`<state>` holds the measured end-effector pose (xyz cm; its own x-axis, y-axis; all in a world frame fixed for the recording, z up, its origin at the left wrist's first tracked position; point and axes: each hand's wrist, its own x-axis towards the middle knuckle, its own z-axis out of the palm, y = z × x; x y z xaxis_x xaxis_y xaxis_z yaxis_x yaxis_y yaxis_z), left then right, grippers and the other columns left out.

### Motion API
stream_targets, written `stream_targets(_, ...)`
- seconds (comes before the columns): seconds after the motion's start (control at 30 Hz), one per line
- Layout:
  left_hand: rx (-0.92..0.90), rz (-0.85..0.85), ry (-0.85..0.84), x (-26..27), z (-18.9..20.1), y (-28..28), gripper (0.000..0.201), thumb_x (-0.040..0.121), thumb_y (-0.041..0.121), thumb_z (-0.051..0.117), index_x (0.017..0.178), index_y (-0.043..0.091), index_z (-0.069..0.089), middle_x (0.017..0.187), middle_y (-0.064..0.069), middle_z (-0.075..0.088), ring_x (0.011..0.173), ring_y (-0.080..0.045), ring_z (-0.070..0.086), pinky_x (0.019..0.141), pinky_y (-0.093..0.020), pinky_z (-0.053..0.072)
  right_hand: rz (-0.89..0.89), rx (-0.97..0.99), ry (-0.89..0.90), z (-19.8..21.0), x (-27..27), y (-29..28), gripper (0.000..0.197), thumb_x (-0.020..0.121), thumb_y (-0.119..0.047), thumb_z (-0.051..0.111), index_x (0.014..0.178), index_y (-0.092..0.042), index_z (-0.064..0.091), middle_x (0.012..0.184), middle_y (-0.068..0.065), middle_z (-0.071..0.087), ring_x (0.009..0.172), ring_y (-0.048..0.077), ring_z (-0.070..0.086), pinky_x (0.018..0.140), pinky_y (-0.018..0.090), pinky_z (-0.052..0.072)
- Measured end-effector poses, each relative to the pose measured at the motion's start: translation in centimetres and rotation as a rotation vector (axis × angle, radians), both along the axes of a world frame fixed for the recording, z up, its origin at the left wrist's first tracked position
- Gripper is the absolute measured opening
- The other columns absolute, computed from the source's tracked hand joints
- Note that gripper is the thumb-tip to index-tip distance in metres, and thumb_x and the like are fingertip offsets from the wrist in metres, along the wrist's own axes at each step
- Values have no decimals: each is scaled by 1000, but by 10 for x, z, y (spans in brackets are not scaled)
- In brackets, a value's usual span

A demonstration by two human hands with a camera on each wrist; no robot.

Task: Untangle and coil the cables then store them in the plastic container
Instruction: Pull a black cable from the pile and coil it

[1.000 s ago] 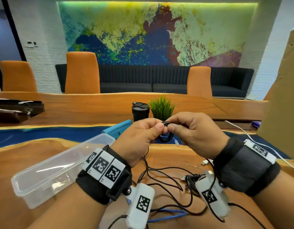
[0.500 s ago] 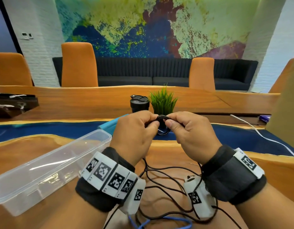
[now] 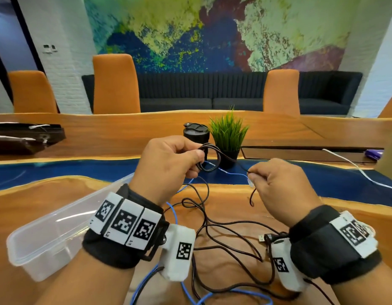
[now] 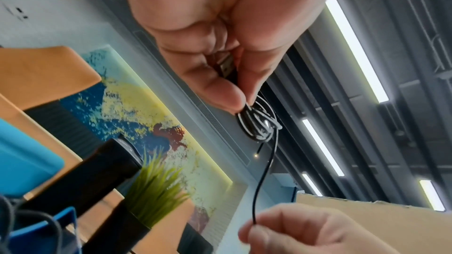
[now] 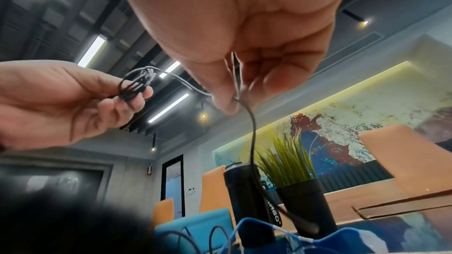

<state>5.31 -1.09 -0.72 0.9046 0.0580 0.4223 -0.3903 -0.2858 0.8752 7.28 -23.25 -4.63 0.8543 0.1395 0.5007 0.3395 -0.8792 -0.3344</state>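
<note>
My left hand (image 3: 168, 164) pinches a small coil of thin black cable (image 3: 209, 158) (image 4: 258, 123) (image 5: 135, 84) between thumb and fingers, raised above the table. A USB plug (image 4: 226, 66) lies inside that hand's fingers. My right hand (image 3: 276, 186) (image 5: 232, 76), to the right and slightly lower, pinches the same cable's loose strand (image 4: 265, 171) (image 5: 252, 132). The rest of the black cable (image 3: 225, 236) lies in tangled loops on the wooden table, crossed with a blue cable (image 3: 175, 216). A clear plastic container (image 3: 47, 238) sits open at the left.
A black tumbler (image 3: 196, 133) and a potted green plant (image 3: 228, 133) stand just beyond my hands. A white cable (image 3: 353, 166) trails at the right. A teal box (image 5: 193, 227) lies behind the container. Orange chairs and a dark sofa line the far side.
My hands have drawn apart: the right hand moved right and down along the strand, while the left hand keeps the coil.
</note>
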Motion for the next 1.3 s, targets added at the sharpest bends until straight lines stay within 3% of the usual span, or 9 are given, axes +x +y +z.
stream_targets(0.1, -23, -93, 39, -8, 3, -6, 11, 89, 3, 67, 86, 10, 75, 75, -10, 73, 58, -13, 64, 56, -24, 56, 51, 460, -56, 12, -4, -9, 15, 96, -19, 56, 94, -19, 70, 80, 0, 67, 72, 11, 65, 68, 31, 56)
stream_targets(0.23, -39, -172, 73, -15, 6, -13, 8, 88, 3, 68, 86, 8, 74, 76, -11, 73, 59, -14, 63, 56, -23, 55, 294, 1222, 151, 31, -13, -12, 14, 97, -10, 52, 91, -11, 65, 76, 6, 70, 71, 17, 70, 64, 28, 60)
stream_targets(0.4, -69, -203, 80, -18, 7, -16, 10, 88, 2, 67, 85, 9, 74, 72, -7, 72, 58, -14, 63, 55, -22, 54, 385, 1448, 322, 33, -14, -8, 14, 97, -11, 50, 96, -6, 62, 77, 7, 67, 68, 14, 69, 58, 23, 58)
stream_targets(0.7, -109, -210, 51, -18, 8, -17, 11, 88, 1, 66, 84, 9, 73, 75, -12, 72, 58, -14, 63, 54, -22, 55, 414, 1391, 305, 25, -17, 2, 11, 91, -9, 59, 96, -4, 67, 81, 10, 70, 75, 21, 72, 64, 27, 60)
stream_targets(0.9, -21, -131, -9, -17, 5, -20, 11, 88, 5, 68, 86, 14, 75, 78, -13, 74, 60, -14, 65, 57, -25, 57, 178, 770, 92, 15, -13, 3, 14, 86, -14, 68, 74, -19, 74, 69, 4, 70, 69, 21, 66, 61, 37, 56)
stream_targets(1.0, -26, -22, -48, -11, 3, -16, 14, 88, 6, 69, 84, 17, 74, 73, -6, 73, 58, -13, 63, 57, -28, 55, 161, 821, 143, 18, -9, -8, 14, 87, -11, 64, 76, -12, 72, 70, 6, 69, 71, 28, 65, 68, 44, 56)
stream_targets(1.13, -45, 27, -75, -10, 4, -14, 18, 87, 7, 70, 78, 22, 73, 67, 2, 71, 57, -4, 61, 52, -17, 47, 313, 1193, 414, 23, -13, -9, 17, 96, -15, 55, 95, -10, 71, 69, 4, 59, 60, 16, 55, 57, 32, 54)
stream_targets(1.2, -77, -5, -51, -12, 4, -15, 15, 87, 6, 70, 81, 19, 73, 69, 2, 72, 60, -2, 62, 52, -14, 45, 321, 1149, 422, 19, -13, -3, 21, 97, -16, 53, 97, -15, 74, 70, 1, 57, 57, 11, 49, 50, 26, 45)
stream_targets(1.3, -87, -33, -25, -12, 2, -18, 12, 87, 8, 70, 82, 19, 73, 73, -1, 74, 64, -7, 65, 55, -20, 50, 263, 859, 304, 12, -17, 8, 20, 94, -18, 58, 91, -26, 76, 73, -8, 65, 65, 5, 57, 57, 24, 49)
